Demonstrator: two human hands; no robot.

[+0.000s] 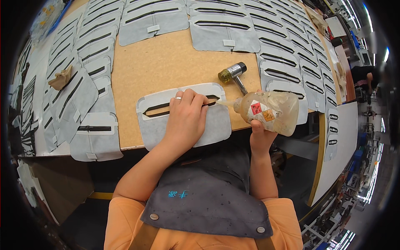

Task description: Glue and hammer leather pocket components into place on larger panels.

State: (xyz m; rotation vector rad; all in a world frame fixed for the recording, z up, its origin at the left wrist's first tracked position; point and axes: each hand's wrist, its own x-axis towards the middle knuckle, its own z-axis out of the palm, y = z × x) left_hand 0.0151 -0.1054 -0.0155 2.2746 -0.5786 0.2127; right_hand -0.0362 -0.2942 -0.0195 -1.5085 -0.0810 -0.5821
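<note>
The tan particle-board worktable (166,62) carries every item described here. Rows of grey fabric panels with black slit openings (279,62) overlap along its far, left and right edges, leaving a bare centre. One grey fabric panel with a black slit and pale border (216,125) lies alone at the near edge of the worktable, directly before the person.

The left hand (185,118) lies flat on this panel, palm down, fingers spread over the slit and pressing the fabric; it covers the middle of the slit, so only the two ends show. A ring sits on one finger.

The right hand (260,135) is closed around a translucent squeeze bottle of yellowish fluid with red and orange warning labels (271,110), held at the right end of the panel, just over the near edge of the worktable. The bottle is tilted, its nozzle tip at the right end of the slit.

A small mallet with a yellow and black head and metal shaft (233,73) lies on the bare worktable just beyond the bottle, untouched.
</note>
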